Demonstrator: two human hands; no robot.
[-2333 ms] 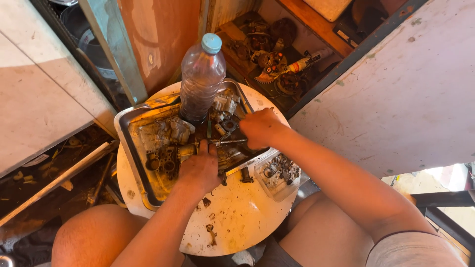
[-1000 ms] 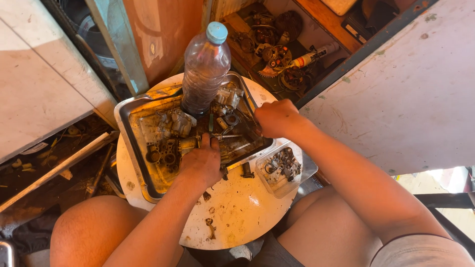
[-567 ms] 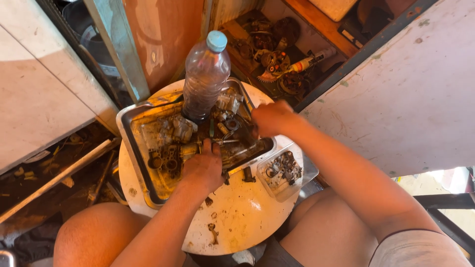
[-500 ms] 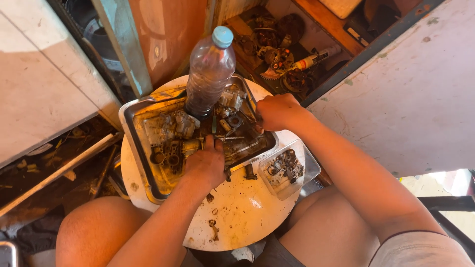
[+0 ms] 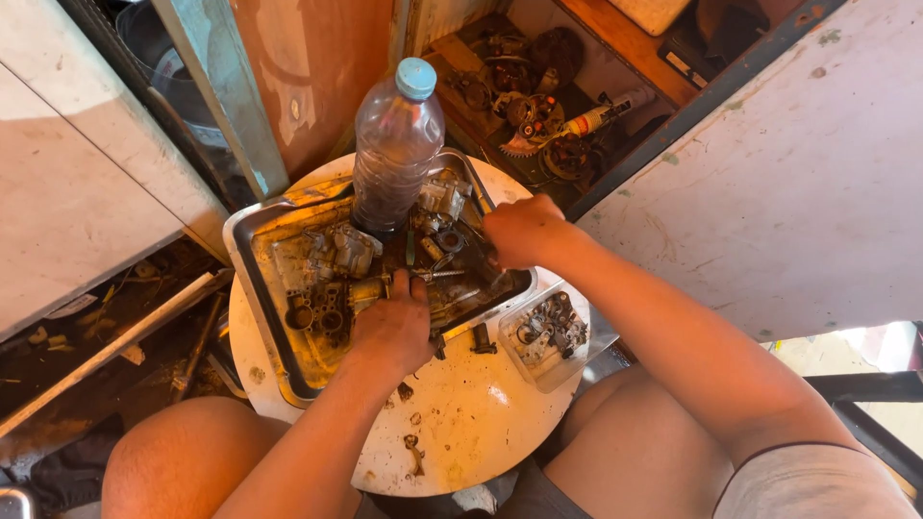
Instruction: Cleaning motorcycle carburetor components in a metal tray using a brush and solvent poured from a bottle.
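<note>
Two hands are reaching into a metal tray [image 5: 252, 252] of greasy parts; the left hand [image 5: 392, 325] and right hand [image 5: 519, 231] are curling, hiding their fingertips, so any grip is unclear.

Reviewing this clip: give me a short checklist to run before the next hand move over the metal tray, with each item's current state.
1. Left hand rests on a small metal part at the near edge of the rectangular metal tray: ok.
2. Right hand over the tray's right side, what it grips: cannot tell.
3. Clear plastic bottle with blue cap upright in the tray, close to both hands: not ok, tip risk.
4. Small clear tub of metal parts overhangs the round white table: not ok.
5. Loose bits on the table: ok.
</note>
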